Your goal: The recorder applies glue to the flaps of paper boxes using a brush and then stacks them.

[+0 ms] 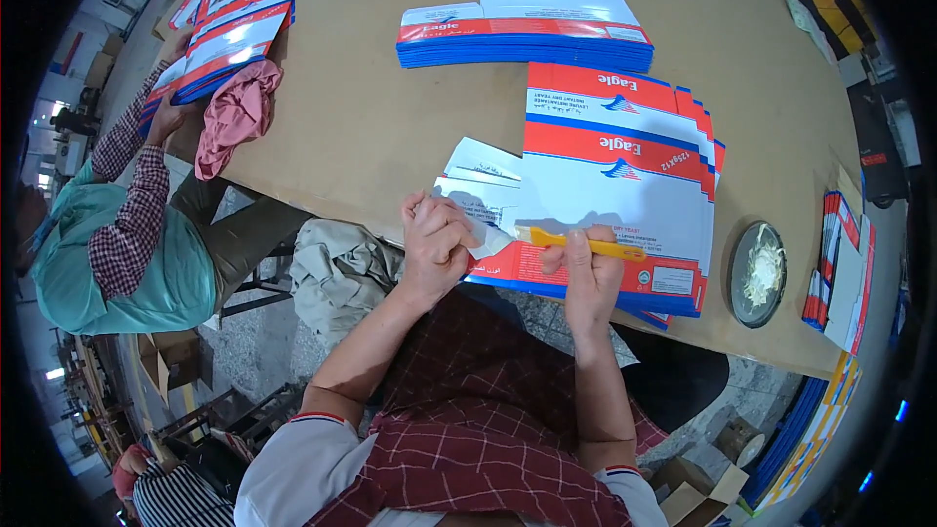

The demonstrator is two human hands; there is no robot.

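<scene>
A stack of flat printed cartons [615,190], white, red and blue, lies in front of me on the table. My left hand [432,242] is closed at the left side of the stack, gripping a white carton flap [493,240] that is lifted at an angle. My right hand [590,273] is wrapped round the yellow handle of a paintbrush [576,242]. The brush points left, its bristles at the edge of that flap. More loose white flaps [484,162] rise just beyond my left fingers.
A dark round dish [739,278] of whitish paste stands at right. Another carton stack [527,54] lies farther back. Folded cartons [841,273] stand at the right edge. On the left, a co-worker [137,254] handles cartons [234,34] beside a pink cloth [237,107].
</scene>
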